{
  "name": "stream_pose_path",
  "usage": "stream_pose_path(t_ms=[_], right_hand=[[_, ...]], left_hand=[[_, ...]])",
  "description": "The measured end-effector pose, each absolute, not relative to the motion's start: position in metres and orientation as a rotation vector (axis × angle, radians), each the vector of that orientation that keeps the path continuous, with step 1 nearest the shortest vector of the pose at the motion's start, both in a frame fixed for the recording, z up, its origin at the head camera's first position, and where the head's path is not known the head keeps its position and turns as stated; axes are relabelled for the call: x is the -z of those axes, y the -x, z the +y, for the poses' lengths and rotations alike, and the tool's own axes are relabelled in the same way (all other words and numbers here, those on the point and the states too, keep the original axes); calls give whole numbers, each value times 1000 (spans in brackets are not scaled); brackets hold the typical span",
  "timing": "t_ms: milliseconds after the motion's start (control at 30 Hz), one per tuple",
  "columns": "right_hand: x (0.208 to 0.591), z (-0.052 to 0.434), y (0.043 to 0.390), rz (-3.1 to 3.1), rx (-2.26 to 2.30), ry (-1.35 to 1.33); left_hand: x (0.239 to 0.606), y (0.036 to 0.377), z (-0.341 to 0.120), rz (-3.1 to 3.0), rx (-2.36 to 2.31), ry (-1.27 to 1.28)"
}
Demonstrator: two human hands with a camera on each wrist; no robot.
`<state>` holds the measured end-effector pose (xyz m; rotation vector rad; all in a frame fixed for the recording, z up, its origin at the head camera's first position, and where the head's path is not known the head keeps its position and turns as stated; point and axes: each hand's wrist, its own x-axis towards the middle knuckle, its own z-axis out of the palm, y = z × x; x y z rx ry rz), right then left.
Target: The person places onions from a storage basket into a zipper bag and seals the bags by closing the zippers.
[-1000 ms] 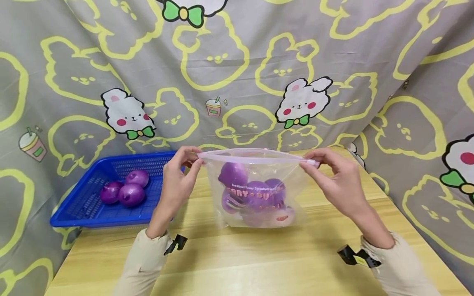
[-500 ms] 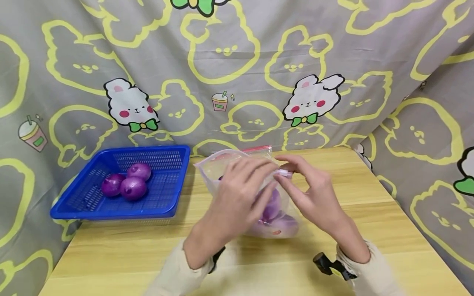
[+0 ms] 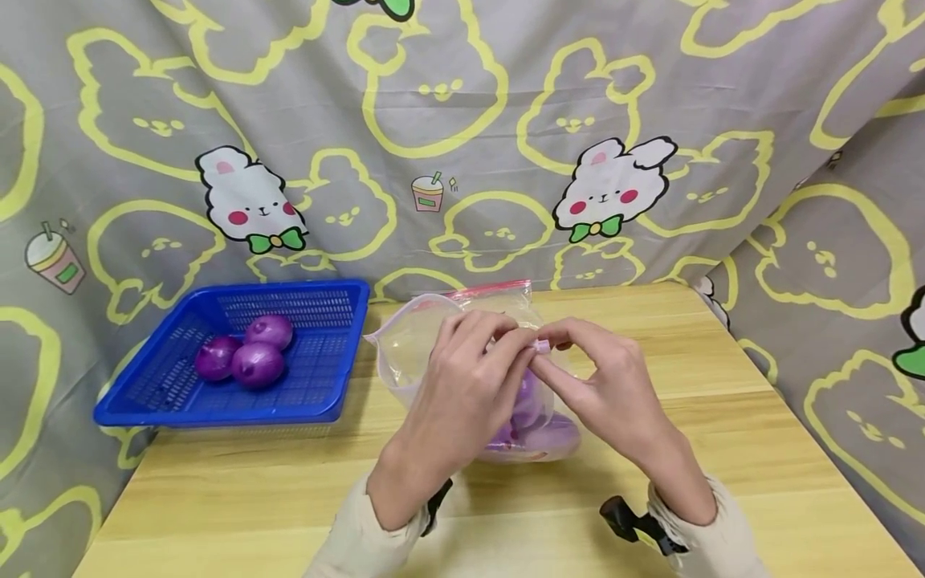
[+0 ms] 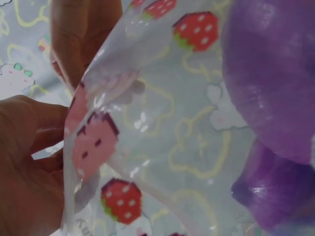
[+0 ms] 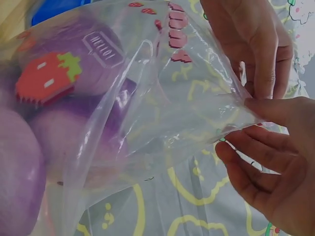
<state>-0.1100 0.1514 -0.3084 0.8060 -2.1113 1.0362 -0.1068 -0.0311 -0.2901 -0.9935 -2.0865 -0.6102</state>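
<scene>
In the head view a clear zip bag [image 3: 400, 343] with a pale purple slider strip stands on the table, its mouth gaping at the left. Several purple onions [image 3: 531, 401] lie inside it; they press close to the film in the left wrist view as a large onion [image 4: 275, 73]. My right hand [image 3: 610, 381] pinches the bag's right top corner between thumb and fingers, at the slider [image 3: 540, 346]. My left hand [image 3: 470, 385] crosses in front of the bag, its curled fingers gripping the top edge next to the right fingertips. Its thumb is hidden.
A blue plastic basket [image 3: 231, 419] stands at the back left of the wooden table [image 3: 238, 498], with a few purple onions [image 3: 258, 364] in it. A patterned curtain [image 3: 477, 120] hangs right behind the table.
My left hand has left the bag's left corner and moved right to the slider end, beside the right hand. The right hand has shifted left and the bag has turned, its mouth skewed.
</scene>
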Motion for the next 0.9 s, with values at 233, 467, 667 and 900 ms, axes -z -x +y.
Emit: stream_pose_path(t_ms=[233,467,667,900], right_hand=[[308,155,105,-2200,-1096,-889],[306,158,102,-2268,-1106,-941],[307,155,101,-2218,-1124,-913],[308,156,105,-2103,-1079,-922]], left_hand=[[289,103,-36,-2128,618,989],[287,104,-38,-2153,551,998],[285,104,-39,-2152,482,1010],[281,106,-37,-2164,406,1010]])
